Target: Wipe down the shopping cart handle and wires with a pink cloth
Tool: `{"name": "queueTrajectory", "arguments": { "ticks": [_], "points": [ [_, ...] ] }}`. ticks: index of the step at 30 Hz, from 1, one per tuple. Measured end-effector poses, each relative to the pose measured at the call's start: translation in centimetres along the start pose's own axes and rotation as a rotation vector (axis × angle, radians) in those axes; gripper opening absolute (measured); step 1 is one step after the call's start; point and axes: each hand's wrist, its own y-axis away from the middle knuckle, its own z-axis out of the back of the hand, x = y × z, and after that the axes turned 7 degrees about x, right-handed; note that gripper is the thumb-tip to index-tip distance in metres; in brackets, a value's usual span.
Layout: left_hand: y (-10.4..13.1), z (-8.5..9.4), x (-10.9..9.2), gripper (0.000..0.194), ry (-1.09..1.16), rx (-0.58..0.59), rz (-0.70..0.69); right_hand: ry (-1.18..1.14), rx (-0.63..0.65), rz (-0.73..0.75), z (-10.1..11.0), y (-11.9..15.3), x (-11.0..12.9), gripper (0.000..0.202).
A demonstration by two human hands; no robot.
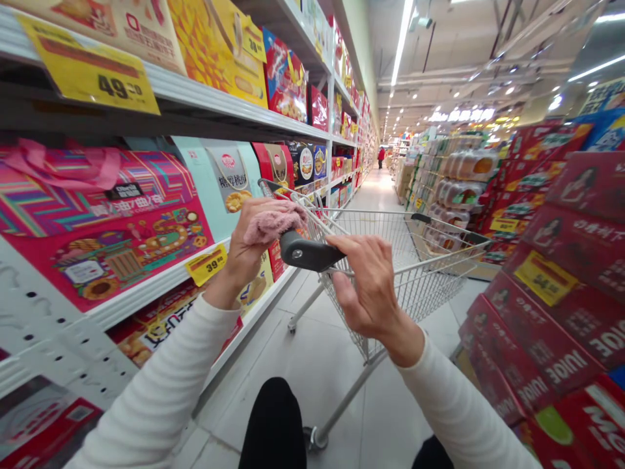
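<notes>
A wire shopping cart stands in front of me, turned at an angle, and its basket shows bare wire. My left hand is closed on a crumpled pink cloth, pressed against the far left part of the cart's handle. Nearer to me is the handle's dark grey end piece. My right hand is wrapped round the cart's frame at the right side of that end piece, with the thumb below and the fingers on top.
Shelves with boxed goods and yellow price tags run along the left. Stacked red cartons rise close on the right, with packs of bottles beyond. Far down the aisle a person in red stands on the pale tiled floor.
</notes>
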Motion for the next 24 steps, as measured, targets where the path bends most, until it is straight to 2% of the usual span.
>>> {"name": "queueTrajectory", "arguments": {
  "ticks": [2,4,6,8,10,14,18,19,21,23,24],
  "points": [
    [-0.3,-0.8,1.0,0.037,0.045,-0.036,0.023,-0.06,-0.032,-0.02,-0.9,-0.8,0.6,0.034],
    [-0.4,-1.8,1.9,0.034,0.041,-0.067,0.064,-0.107,-0.107,-0.042,-1.5,-1.0,0.1,0.03],
    [-0.1,-2.8,1.9,0.033,0.028,-0.093,0.061,-0.123,-0.193,-0.061,-1.8,-1.0,-0.7,0.031],
    [0.5,-3.8,0.5,0.033,0.028,-0.123,0.01,-0.119,-0.243,-0.074,-1.6,-0.8,-1.5,0.033],
    [1.1,-4.8,-1.9,0.035,0.035,-0.161,-0.056,-0.114,-0.258,-0.091,-1.2,-0.6,-2.2,0.035],
    [1.6,-6.1,-6.1,0.043,0.037,-0.144,-0.194,-0.129,-0.256,-0.117,-0.1,0.3,-3.5,0.035],
    [0.1,-6.8,-7.7,0.064,0.099,-0.101,-0.251,-0.191,-0.283,-0.143,1.3,1.3,-5.3,0.038],
    [-0.4,-7.0,-7.8,0.06,0.109,-0.099,-0.236,-0.203,-0.289,-0.153,1.7,1.5,-5.7,0.04],
    [-1.5,-7.7,-8.1,0.038,0.102,-0.091,-0.215,-0.221,-0.313,-0.17,2.5,1.8,-6.5,0.042],
    [-2.3,-8.4,-8.2,0.021,0.087,-0.072,-0.246,-0.25,-0.343,-0.173,3.3,2.0,-7.2,0.044],
    [-2.6,-8.8,-8.0,0.018,0.083,-0.061,-0.274,-0.268,-0.357,-0.169,3.7,2.1,-7.5,0.044]
  ]
}}
